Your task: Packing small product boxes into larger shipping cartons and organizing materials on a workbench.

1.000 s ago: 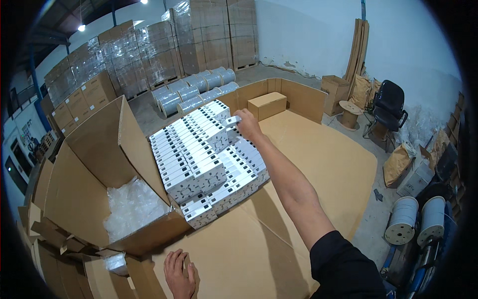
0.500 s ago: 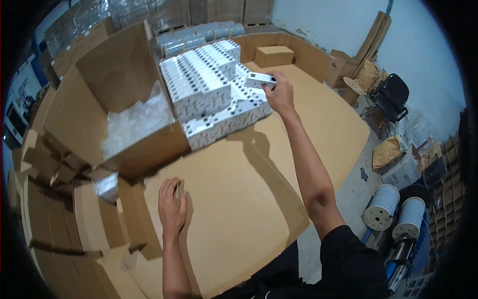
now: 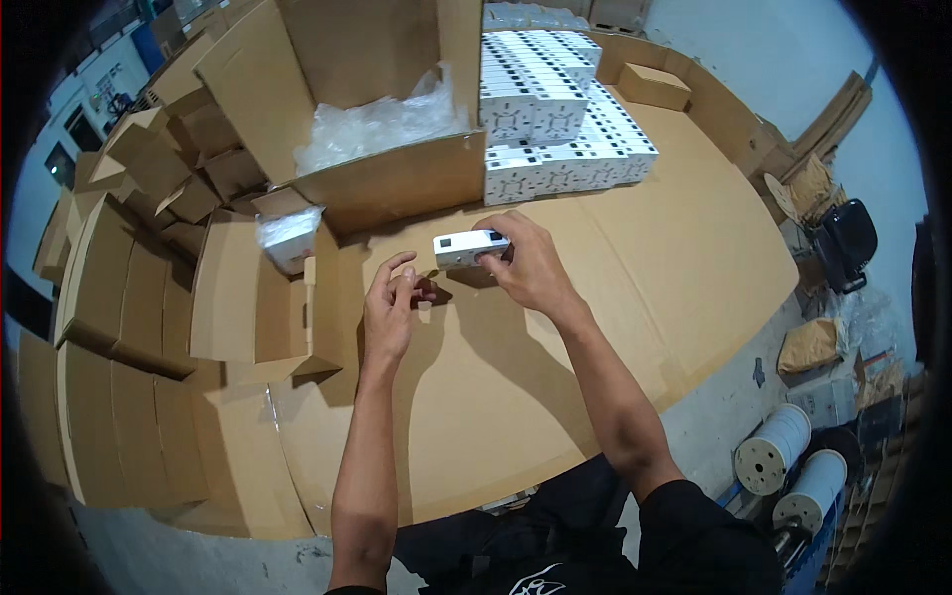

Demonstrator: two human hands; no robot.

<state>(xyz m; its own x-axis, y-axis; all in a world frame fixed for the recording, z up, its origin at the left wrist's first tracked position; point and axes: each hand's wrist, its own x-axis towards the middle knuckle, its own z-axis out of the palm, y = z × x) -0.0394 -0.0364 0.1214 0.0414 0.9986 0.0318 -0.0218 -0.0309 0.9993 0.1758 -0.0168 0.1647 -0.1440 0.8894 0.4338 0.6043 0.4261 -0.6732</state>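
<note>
A small white box with dark square marks [image 3: 458, 250] is gripped in my right hand [image 3: 533, 263], held over the cardboard-covered table [image 3: 496, 367]. My left hand [image 3: 389, 312] is just left of it, fingers apart and slightly curled, holding nothing. Beyond my hands stand stacked rows of similar white boxes [image 3: 535, 109]. Left of my left hand is an open brown carton [image 3: 226, 297], with a plastic-wrapped white pack [image 3: 289, 238] at its far end.
A large open carton [image 3: 397, 178] with clear plastic wrap [image 3: 382, 129] stands at the far side. Several brown cartons [image 3: 99, 288] crowd the left. A closed brown box [image 3: 654, 86] sits at the far right. Cable spools [image 3: 773, 451] and a black chair [image 3: 846, 243] are right of the table.
My right hand has brought the white box back from the stacks, toward me. My left hand has moved up close to it. The view has turned left.
</note>
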